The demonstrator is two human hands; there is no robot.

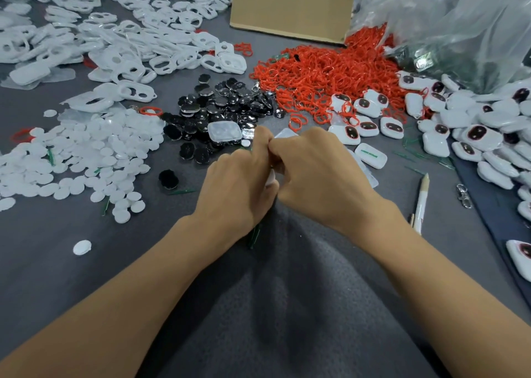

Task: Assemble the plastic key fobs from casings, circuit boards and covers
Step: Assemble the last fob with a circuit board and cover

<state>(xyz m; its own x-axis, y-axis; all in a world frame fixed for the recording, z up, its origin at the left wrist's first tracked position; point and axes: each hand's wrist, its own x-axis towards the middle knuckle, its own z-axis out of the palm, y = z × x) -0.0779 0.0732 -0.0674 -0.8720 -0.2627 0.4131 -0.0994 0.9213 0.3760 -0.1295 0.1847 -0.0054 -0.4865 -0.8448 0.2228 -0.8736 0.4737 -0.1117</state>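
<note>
My left hand (240, 183) and my right hand (316, 170) meet at the table's middle, fingers curled around a white key fob casing (271, 178) that is mostly hidden between them. Just behind my hands lies a heap of black circuit boards (221, 110) with a clear cover (224, 132) resting on it. White round covers (86, 159) spread out at the left. White casing frames (120, 41) fill the far left. Red rings (330, 73) are piled behind on the right. Finished white fobs (474, 136) with dark windows lie at the right.
A cardboard box (290, 4) stands at the back, a clear plastic bag (448, 18) at the back right. A pencil-like stick (421, 202) lies right of my right wrist, a metal clasp (463, 196) beyond it. Thin green slivers are scattered over the grey cloth (287, 291).
</note>
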